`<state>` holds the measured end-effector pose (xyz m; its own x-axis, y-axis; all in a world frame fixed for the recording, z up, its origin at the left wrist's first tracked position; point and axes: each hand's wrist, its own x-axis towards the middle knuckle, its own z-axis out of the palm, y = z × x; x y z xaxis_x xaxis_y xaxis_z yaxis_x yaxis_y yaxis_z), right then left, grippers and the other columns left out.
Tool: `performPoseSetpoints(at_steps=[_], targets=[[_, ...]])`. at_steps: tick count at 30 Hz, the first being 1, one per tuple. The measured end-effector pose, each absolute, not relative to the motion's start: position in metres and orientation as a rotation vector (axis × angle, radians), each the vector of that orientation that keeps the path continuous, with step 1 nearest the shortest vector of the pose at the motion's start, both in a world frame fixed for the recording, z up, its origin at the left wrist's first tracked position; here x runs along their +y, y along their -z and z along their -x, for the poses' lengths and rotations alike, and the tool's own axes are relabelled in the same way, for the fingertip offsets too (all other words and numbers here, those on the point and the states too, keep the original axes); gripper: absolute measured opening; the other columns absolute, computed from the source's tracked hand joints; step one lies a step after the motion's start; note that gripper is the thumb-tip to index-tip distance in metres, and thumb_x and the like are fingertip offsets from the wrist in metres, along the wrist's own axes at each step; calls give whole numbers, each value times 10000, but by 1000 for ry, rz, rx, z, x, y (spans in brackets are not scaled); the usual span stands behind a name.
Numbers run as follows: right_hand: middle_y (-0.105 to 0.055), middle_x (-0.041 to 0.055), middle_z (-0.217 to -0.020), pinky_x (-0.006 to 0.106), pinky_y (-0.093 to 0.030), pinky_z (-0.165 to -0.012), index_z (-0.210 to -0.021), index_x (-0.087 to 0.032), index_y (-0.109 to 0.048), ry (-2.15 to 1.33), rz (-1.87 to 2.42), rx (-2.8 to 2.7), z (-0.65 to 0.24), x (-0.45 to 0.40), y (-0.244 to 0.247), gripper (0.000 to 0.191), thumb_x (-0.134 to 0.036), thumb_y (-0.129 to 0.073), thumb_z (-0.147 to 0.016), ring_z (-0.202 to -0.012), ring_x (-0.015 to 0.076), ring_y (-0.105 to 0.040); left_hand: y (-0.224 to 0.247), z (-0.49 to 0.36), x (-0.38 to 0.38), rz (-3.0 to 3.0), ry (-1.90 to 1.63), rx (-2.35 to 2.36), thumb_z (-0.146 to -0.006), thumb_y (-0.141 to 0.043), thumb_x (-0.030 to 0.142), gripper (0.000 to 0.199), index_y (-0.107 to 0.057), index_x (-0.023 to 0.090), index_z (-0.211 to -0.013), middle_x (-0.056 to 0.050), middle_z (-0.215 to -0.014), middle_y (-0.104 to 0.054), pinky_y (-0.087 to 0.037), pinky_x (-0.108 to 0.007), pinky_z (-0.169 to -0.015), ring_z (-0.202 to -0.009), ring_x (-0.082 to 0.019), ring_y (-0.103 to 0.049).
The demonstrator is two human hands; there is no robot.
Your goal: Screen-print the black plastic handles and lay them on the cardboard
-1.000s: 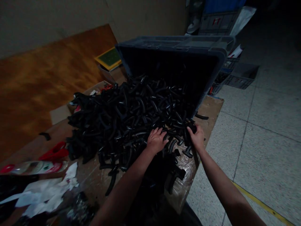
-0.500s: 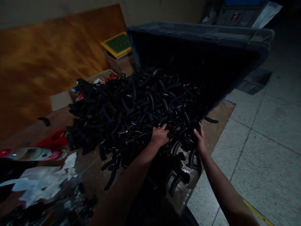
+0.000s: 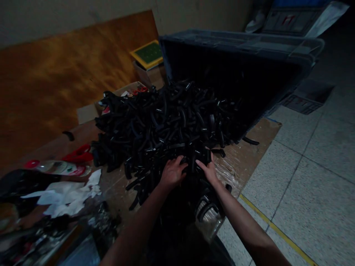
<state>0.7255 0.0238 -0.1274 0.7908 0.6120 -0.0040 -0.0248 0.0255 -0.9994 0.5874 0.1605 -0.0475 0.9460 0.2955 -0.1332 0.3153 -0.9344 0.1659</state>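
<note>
A big heap of black curved plastic parts [image 3: 172, 118] spills from a large tipped crate [image 3: 241, 40] onto the table. At the heap's near edge, my left hand [image 3: 173, 172] has its fingers curled over several of these parts. My right hand [image 3: 209, 171] is close beside it, thumb on the near side and fingers around the far side of some parts. The dark parts between both hands blend together, so how many are held cannot be made out. A few loose curved pieces [image 3: 206, 210] lie below my right wrist.
Left of the heap are red-handled scissors [image 3: 79, 153], a clear bottle [image 3: 59, 167] and crumpled white paper [image 3: 66, 194]. A cardboard box [image 3: 151, 74] with a yellow-framed green panel [image 3: 148, 54] stands behind. Right of the table edge is tiled floor [image 3: 313, 177] with another crate [image 3: 307, 98].
My hands have drawn together and nearer to me, the right one moving left. Parts near the table's right edge came along, baring plastic wrap there. The view has shifted slightly.
</note>
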Motion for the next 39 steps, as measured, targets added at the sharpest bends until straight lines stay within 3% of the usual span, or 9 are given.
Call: performPoseSetpoints(at_steps=[3, 6, 10, 17, 21, 25, 29, 34, 39], targets=[[-282, 45, -1538, 397, -261, -1173, -1063, -225, -707, -396, 1551, -868, -722, 33, 105, 381, -491, -694, -791, -1389, 263, -346, 39, -568, 154, -2970, 115, 540, -824, -584, 277, 394, -643, 278, -1214, -89, -1432, -445, -412, -464, -1005, -1161, -303, -548], [-238, 36, -1564, 378, -330, -1141, -1167, -249, -679, -419, 1579, -1099, -714, 43, 82, 405, -488, -640, -842, -1372, 241, -386, 32, -545, 147, -2988, 23, 649, -845, -551, 258, 379, -640, 261, -1213, -123, -1385, -471, -446, -446, -969, -1167, -305, -543], [-172, 9, -1600, 416, -360, -1117, -1200, -277, -665, -432, 1630, -1353, -698, 54, 54, 434, -505, -647, -832, -1382, 270, -370, 30, -512, 137, -2975, -90, 879, -846, -557, 254, 333, -646, 240, -1167, -127, -1346, -472, -483, -408, -940, -1173, -298, -539], [-121, -30, -1623, 439, -308, -1137, -1349, -337, -548, -427, 1467, -1784, -666, 66, 17, 538, -460, -663, -839, -1415, 281, -307, 30, -457, 113, -2837, -122, 1242, -850, -559, 307, 317, -631, 183, -1133, -157, -1267, -447, -550, -365, -737, -1038, -298, -589], [-106, -23, -1627, 505, -212, -1167, -1369, -357, -525, -496, 1362, -1865, -663, 58, 8, 657, -420, -760, -759, -1444, 319, -245, 37, -435, 100, -2709, -169, 1362, -860, -535, 293, 288, -627, 216, -1122, -132, -1277, -470, -542, -375, -810, -1108, -297, -572], [-238, -20, -1593, 568, -133, -1175, -1377, -391, -510, -504, 1495, -1611, -691, -1, 30, 679, -473, -754, -749, -1444, 321, -252, 49, -409, 96, -2501, -192, 1472, -901, -458, 330, 259, -637, 240, -1065, -100, -1294, -494, -522, -395, -909, -1139, -269, -576], [-399, 8, -1520, 572, -147, -1183, -1324, -350, -577, -242, 1800, -953, -713, -91, 100, 541, -439, -691, -803, -1434, 298, -283, 61, -388, 85, -2354, -362, 1449, -927, -404, 369, 264, -587, 224, -1051, -99, -1422, -436, -445, -422, -1052, -1295, -265, -478], [-395, 73, -1519, 578, -194, -1173, -1432, -263, -462, -208, 1978, -752, -662, -119, 171, 618, -475, -596, -867, -1446, 295, -245, 91, -384, 57, -2268, -463, 1390, -902, -460, 459, 513, -434, 175, -1328, -163, -1551, -288, -343, -514, -1138, -1422, -311, -320], [-228, 85, -1596, 552, -284, -1148, -1500, -273, -339, -351, 1935, -994, -617, -53, 164, 818, -512, -682, -797, -1446, 322, -246, 130, -380, 57, -2239, -497, 1359, -759, -556, 594, 767, -395, 196, -1394, -151, -1547, -315, -387, -599, -1080, -1389, -385, -356]])
